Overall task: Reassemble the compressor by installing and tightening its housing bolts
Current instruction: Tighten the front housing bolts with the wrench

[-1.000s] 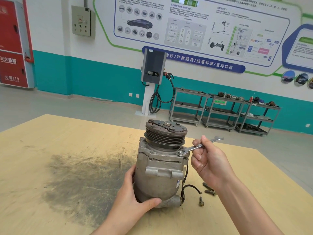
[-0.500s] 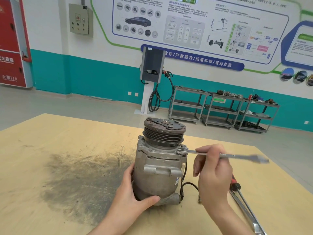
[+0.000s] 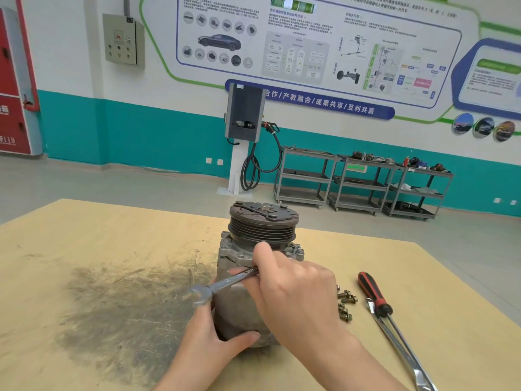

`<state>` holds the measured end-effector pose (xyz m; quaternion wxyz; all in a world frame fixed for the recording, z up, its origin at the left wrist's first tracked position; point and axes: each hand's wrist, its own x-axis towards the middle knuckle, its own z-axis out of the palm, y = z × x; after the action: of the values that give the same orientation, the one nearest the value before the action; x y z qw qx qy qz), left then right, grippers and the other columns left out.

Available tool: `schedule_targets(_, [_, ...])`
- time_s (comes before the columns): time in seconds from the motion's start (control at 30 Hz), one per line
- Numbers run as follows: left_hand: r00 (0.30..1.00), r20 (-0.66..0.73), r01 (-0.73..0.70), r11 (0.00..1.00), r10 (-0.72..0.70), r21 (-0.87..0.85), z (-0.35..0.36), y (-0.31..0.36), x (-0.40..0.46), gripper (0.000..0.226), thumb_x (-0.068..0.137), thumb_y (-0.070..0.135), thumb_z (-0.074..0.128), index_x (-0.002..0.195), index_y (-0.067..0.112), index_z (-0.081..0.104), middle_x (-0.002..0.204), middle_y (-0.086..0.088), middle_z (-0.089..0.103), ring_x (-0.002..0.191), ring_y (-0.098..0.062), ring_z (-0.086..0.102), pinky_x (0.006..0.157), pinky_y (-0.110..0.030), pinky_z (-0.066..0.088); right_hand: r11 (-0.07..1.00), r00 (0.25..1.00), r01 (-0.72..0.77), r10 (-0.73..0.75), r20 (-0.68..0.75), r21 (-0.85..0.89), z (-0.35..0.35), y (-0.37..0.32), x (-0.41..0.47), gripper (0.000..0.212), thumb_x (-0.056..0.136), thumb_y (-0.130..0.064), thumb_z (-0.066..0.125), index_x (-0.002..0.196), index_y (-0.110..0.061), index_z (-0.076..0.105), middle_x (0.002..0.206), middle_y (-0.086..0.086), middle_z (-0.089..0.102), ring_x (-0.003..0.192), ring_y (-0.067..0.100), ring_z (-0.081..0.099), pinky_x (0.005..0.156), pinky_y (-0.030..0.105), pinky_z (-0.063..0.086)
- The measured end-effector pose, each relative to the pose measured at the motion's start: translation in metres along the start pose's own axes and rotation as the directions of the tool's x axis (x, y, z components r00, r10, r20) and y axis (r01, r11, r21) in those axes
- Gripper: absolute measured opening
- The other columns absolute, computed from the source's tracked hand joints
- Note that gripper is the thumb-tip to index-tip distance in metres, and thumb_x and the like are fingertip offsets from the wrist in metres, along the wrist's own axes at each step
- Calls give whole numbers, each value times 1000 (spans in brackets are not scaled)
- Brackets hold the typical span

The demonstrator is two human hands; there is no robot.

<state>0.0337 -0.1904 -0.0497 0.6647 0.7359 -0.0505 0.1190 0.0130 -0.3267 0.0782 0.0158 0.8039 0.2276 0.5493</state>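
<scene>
A grey compressor (image 3: pixel 239 255) stands upright on the wooden table (image 3: pixel 84 249), its black grooved pulley (image 3: pixel 262 224) on top. My left hand (image 3: pixel 208 342) grips the compressor's lower body from the near left. My right hand (image 3: pixel 290 292) holds a silver open-end wrench (image 3: pixel 222 286) across the front of the housing; the free jaw points left toward me, and the other end is hidden under my fingers near the housing flange. Housing bolt heads (image 3: pixel 294 251) show on the flange at the right.
Several loose bolts (image 3: pixel 345 304) lie on the table right of the compressor. A red-and-black screwdriver (image 3: pixel 375 296) and a long metal bar (image 3: pixel 403 354) lie further right. A dark stain (image 3: pixel 121 306) covers the table's left. Carts stand against the far wall.
My right hand has swung the wrench handle from pointing right, round the front, to pointing left toward me. The left hand kept its grip on the compressor.
</scene>
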Motion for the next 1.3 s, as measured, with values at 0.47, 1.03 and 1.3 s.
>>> schedule_targets(0.47, [1000, 1, -13, 1000, 13, -26, 0, -2, 2, 97, 35, 48, 87, 118, 54, 35, 114, 34, 56, 110, 10, 56, 91, -24, 49, 919, 992, -118, 90, 92, 377, -13, -7, 9, 30, 89, -35, 50, 66, -19, 61, 52, -5, 54, 42, 15, 47, 36, 23, 35])
schedule_targets(1.03, [1000, 10, 8, 1000, -8, 15, -2, 4, -1, 104, 35, 59, 84, 120, 60, 24, 116, 47, 38, 101, 36, 38, 79, -4, 39, -595, 355, -651, 309, 882, 471, 28, 78, 3, 33, 102, -34, 41, 80, -12, 52, 42, -2, 36, 36, 13, 41, 37, 20, 35])
schedule_targets(1.3, [1000, 11, -8, 1000, 8, -9, -2, 0, -2, 104, 35, 59, 86, 116, 68, 24, 118, 48, 41, 110, 25, 44, 88, -12, 42, -683, 261, -634, 252, 932, 362, 37, 72, 4, 29, 101, -28, 46, 76, -14, 51, 39, -4, 35, 31, 10, 39, 33, 16, 29])
